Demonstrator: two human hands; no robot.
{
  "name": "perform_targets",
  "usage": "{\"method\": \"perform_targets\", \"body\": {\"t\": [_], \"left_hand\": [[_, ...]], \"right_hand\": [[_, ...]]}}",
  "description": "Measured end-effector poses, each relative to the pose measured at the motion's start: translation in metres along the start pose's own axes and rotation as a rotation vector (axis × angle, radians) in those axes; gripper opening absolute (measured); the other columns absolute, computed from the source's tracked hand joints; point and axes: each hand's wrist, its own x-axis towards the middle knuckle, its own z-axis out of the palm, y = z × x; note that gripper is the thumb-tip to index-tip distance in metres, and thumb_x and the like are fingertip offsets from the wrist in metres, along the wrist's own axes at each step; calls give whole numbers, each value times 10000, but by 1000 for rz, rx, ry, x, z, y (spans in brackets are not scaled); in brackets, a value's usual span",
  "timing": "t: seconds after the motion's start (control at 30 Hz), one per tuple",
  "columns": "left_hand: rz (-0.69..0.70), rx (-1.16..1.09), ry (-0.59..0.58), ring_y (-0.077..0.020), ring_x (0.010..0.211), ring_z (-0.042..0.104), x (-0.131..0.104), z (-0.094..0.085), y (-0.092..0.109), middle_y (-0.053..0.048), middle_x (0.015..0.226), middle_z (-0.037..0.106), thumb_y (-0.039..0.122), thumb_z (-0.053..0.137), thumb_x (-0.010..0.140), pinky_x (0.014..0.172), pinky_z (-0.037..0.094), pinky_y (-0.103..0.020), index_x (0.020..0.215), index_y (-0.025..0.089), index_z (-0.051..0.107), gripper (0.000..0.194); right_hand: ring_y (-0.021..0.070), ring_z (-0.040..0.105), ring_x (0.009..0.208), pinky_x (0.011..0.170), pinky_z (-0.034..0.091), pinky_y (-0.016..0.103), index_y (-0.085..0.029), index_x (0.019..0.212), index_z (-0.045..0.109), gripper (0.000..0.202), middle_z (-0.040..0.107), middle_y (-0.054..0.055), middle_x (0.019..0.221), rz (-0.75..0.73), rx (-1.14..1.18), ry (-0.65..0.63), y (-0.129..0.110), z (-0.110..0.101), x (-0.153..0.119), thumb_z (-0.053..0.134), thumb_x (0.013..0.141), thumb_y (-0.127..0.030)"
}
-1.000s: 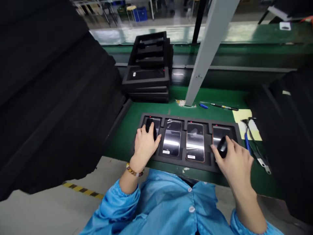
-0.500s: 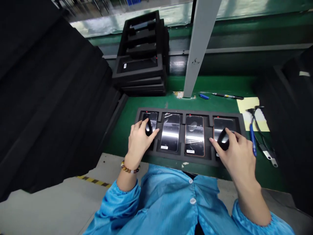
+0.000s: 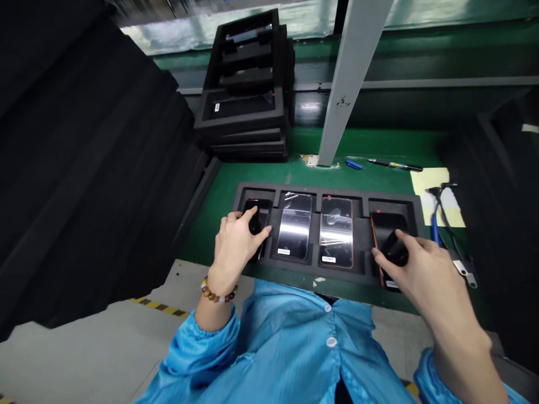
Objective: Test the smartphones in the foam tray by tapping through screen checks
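A grey foam tray [image 3: 360,237] with four compartments lies on the green table. My left hand [image 3: 236,238] is closed on the leftmost phone [image 3: 264,209], its fingertips and thumb spread across it. My right hand [image 3: 432,275] is closed on the rightmost phone [image 3: 381,224], which sits askew and overlaps the tray's front edge. A dark shape shows under each hand; I cannot tell whether it is an object or a reflection. Between the hands, a dark phone [image 3: 293,224] and an orange-edged phone [image 3: 336,230] lie face up, each with a white label.
Stacked black foam trays [image 3: 244,118] stand behind, left of a grey post [image 3: 351,73]. More black foam [image 3: 96,168] rises at the left. A blue cap [image 3: 353,164], a pen [image 3: 394,165], yellow paper [image 3: 425,178] and cables [image 3: 446,216] lie at the right.
The rightmost phone has shifted toward me and to the right with my right hand. The leftmost phone has moved slightly toward me under my left hand. The view has shifted a little.
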Motion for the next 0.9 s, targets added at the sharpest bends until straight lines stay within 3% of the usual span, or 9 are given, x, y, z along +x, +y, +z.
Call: {"method": "perform_targets", "body": {"t": [0.13, 0.23, 0.37, 0.47, 0.57, 0.63, 0.73, 0.83, 0.9], "left_hand": [[225, -151, 130, -362, 1437, 560, -13, 18, 32, -159, 1551, 605, 456, 647, 1054, 1195, 556, -502, 1475, 211, 705, 491], [385, -120, 30, -371, 1507, 507, -18, 30, 72, -172, 1677, 508, 450, 647, 1059, 1202, 551, -520, 1605, 181, 584, 612], [350, 24, -59, -385, 1485, 524, -13, 32, 106, -181, 1675, 512, 347, 611, 1062, 1129, 597, -543, 1623, 196, 572, 582], [335, 19, -64, -369, 1431, 556, -6, 24, 111, -136, 1602, 567, 281, 610, 1036, 1029, 651, -498, 1539, 260, 669, 507], [309, 5, -84, -383, 1393, 569, -5, 11, 110, -136, 1535, 583, 320, 642, 1018, 881, 680, -486, 1505, 290, 705, 492], [290, 8, -98, -388, 1365, 580, -8, 6, 109, -144, 1495, 589, 347, 656, 1013, 795, 675, -471, 1490, 303, 718, 482], [320, 24, -92, -396, 1322, 595, -13, 6, 109, -165, 1439, 607, 352, 660, 1014, 732, 656, -454, 1476, 290, 730, 472], [359, 24, -47, -402, 1269, 610, -15, 12, 106, -179, 1368, 630, 354, 654, 1015, 683, 633, -441, 1457, 273, 745, 458], [375, 19, -16, -401, 1236, 620, -15, 16, 103, -178, 1327, 641, 358, 675, 1000, 641, 609, -418, 1425, 278, 764, 442]], "right_hand": [[437, 620, 1299, 1027, 567, 562, -148, 1474, 680, 659, 646, 244, 1481, -80, 134, 104, -43, -2, -4, 499, 1071, -637], [405, 625, 1289, 980, 597, 524, -166, 1560, 608, 634, 616, 251, 1546, -157, 177, 26, -95, 2, -1, 508, 1085, -573], [434, 625, 1309, 966, 603, 511, -8, 1612, 512, 660, 456, 393, 1668, -133, 8, -131, -145, 3, 10, 544, 1076, -391], [414, 661, 1280, 941, 622, 470, 27, 1597, 517, 673, 417, 401, 1693, -83, -8, -220, -150, -7, 23, 588, 1053, -361], [369, 702, 1240, 919, 632, 421, -2, 1496, 622, 515, 532, 361, 1622, -34, -5, -227, -140, -20, 33, 543, 1060, -264], [363, 713, 1233, 911, 638, 415, -22, 1457, 655, 482, 567, 343, 1593, -31, 5, -216, -137, -24, 35, 531, 1079, -294], [425, 683, 1286, 897, 650, 463, 27, 1549, 571, 673, 488, 387, 1650, -42, -8, -216, -143, -18, 32, 594, 1070, -445], [442, 676, 1279, 854, 652, 477, 77, 1607, 480, 743, 417, 434, 1674, -44, -34, -207, -154, -10, 31, 619, 1049, -392], [419, 696, 1238, 851, 649, 462, 65, 1589, 510, 722, 450, 436, 1648, -49, -28, -200, -158, -11, 34, 650, 1020, -356]]}}
